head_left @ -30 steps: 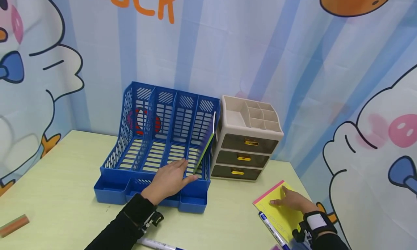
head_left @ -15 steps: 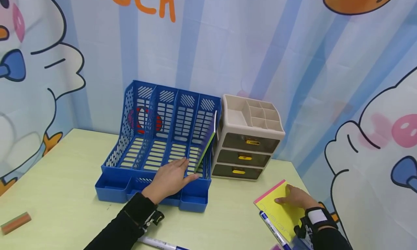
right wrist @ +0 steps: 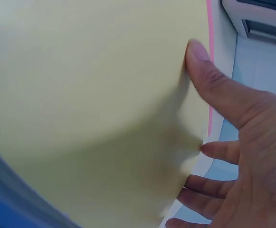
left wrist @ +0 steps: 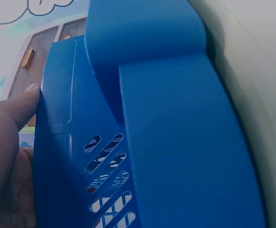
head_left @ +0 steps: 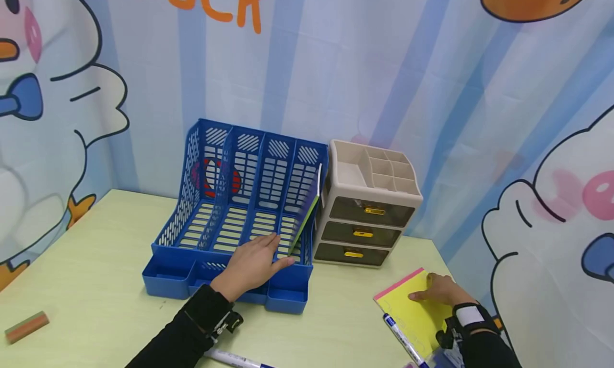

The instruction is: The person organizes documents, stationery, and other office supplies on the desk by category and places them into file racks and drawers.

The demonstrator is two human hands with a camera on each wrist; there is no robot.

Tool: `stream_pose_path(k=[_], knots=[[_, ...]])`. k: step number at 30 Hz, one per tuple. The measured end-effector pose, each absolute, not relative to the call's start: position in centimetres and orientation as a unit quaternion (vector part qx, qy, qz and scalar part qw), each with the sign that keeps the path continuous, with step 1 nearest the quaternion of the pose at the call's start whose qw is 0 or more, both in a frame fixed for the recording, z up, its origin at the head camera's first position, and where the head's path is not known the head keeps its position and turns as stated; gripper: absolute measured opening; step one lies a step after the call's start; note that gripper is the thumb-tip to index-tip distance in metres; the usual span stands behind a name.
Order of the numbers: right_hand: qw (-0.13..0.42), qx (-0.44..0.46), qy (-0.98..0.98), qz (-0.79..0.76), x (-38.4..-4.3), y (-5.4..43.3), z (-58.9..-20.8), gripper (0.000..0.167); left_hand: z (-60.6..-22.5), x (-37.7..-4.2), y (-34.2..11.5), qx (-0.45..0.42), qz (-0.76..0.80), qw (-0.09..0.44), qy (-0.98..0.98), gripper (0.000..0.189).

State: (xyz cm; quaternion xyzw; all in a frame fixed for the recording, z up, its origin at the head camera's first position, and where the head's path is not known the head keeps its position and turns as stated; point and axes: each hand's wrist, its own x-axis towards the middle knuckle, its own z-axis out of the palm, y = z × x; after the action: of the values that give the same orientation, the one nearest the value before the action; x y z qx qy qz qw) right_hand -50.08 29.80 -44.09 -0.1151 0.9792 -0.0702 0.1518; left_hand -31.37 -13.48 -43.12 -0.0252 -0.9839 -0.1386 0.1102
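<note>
In the head view my left hand (head_left: pixel 253 264) rests over the front wall of a blue file rack (head_left: pixel 165 275), fingers straight and reaching inside. Its thumb (left wrist: pixel 27 100) touches the wall's edge in the left wrist view. My right hand (head_left: pixel 442 291) holds a yellow notebook (head_left: pixel 408 312) with a pink top strip at its right edge. The right wrist view has the thumb (right wrist: pixel 199 61) on the cover and the fingertips right at the edge. A white marker with blue ends (head_left: pixel 403 336) lies along the notebook's left side.
A beige drawer unit (head_left: pixel 376 189) stands beside the rack. A thin green-and-purple book (head_left: pixel 307 213) leans in the rack's right slot. Another marker (head_left: pixel 235 359) lies near the front, partly under the left sleeve. A brown-and-green block (head_left: pixel 27 327) lies at left.
My right hand slides right across the notebook to its edge, its thumb staying on the cover. The left hand keeps its place on the rack. The head view shifts slightly.
</note>
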Motion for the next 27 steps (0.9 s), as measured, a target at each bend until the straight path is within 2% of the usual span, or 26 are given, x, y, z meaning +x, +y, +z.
stream_pose_path(k=[5,12,18,27], knots=[[0.136,-0.104,0.981,-0.093,-50.1,28.8,-44.1,0.114,-43.0,-31.3,-13.5,-0.025,-0.131,0.114,-0.984,0.078],[0.127,-0.079,0.983,-0.108,-50.6,28.5,-44.4,0.100,-43.0,-31.3,-13.4,-0.022,-0.138,0.111,-0.984,0.077],[0.115,-0.071,0.979,-0.153,-50.5,28.7,-44.7,0.105,-42.9,-31.1,-13.3,-0.029,-0.140,0.115,-0.983,0.076],[0.083,-0.093,0.968,-0.219,-49.2,27.6,-42.4,0.091,-42.2,-30.6,-12.9,-0.048,-0.195,0.128,-0.971,0.068]])
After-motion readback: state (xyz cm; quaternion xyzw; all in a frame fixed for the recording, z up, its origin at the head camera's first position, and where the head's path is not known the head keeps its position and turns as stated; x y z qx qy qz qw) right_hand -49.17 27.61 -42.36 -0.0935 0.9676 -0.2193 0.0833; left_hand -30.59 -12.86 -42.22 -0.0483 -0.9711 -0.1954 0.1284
